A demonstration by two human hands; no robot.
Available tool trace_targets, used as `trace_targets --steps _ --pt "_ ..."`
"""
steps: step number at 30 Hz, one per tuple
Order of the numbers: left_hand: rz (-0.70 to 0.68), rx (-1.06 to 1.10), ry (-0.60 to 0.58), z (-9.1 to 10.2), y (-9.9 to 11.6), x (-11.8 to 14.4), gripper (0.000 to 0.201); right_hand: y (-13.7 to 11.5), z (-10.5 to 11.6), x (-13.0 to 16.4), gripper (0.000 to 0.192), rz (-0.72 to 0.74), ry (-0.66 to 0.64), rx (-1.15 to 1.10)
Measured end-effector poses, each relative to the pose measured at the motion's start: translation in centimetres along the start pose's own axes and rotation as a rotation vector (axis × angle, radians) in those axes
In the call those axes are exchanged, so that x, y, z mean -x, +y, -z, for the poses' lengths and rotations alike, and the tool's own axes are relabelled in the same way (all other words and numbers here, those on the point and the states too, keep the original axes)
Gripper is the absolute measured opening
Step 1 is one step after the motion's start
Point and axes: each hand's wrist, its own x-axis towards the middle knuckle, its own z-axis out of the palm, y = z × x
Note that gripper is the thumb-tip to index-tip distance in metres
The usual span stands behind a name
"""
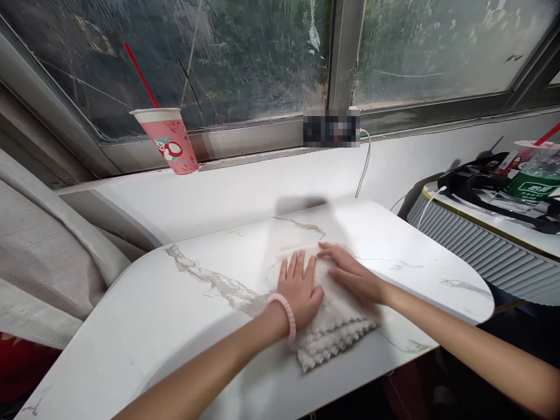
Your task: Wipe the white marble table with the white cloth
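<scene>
white folded cloth (pixel 332 326) under both hands, left hand (pixel 300 286) and right hand (pixel 350 271) pressed flat and open on it, marble table (pixel 175 303) beneath, pink cup (pixel 170 143) far beyond left hand

**Hidden, cropped, blurred**

Middle of the folded cloth (pixel 332 326) covered by the left hand (pixel 300 291) and right hand (pixel 350 274), palms down; layers underneath not countable. Both forearms cut off by the bottom and right edges. Small object on the windowsill (pixel 331 128) pixelated, not identifiable. Cable (pixel 365 163) end lost behind that blur. Green-labelled bottle (pixel 536 181) cropped at the right edge, label unreadable. Near corner of the surface (pixel 131 326) cut by the bottom edge. View through the window (pixel 219 52) smeared by dirty glass.
</scene>
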Motion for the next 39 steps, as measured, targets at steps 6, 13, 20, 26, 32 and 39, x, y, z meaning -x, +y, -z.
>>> trace_targets --steps 6,13,20,26,32,39 --pt "0.148 0.04 0.08 1.6 -2.6 -8.0 0.053 2.5 -0.4 -7.4 0.044 0.029 0.059 0.273" --pt "0.201 -0.008 0.235 1.9 -5.7 -12.3 0.048 5.4 -0.8 -14.6 0.04 0.13 0.087 0.277" --pt "0.182 -0.042 0.235 2.4 -7.3 -15.0 0.05 6.8 -0.6 -16.7 0.039 0.037 0.167 0.264" --pt "0.238 -0.082 0.241 1.8 -5.0 -15.8 0.053 8.7 1.3 -16.4 0.04 0.113 0.113 0.225" --pt "0.237 -0.054 0.216 1.1 -0.6 -17.3 0.057 11.6 4.4 -13.7 0.041 0.131 0.126 0.246" --pt "0.134 -0.014 0.17 0.3 2.6 -17.0 0.06 12.6 6.1 -9.5 0.045 0.045 0.151 0.344"
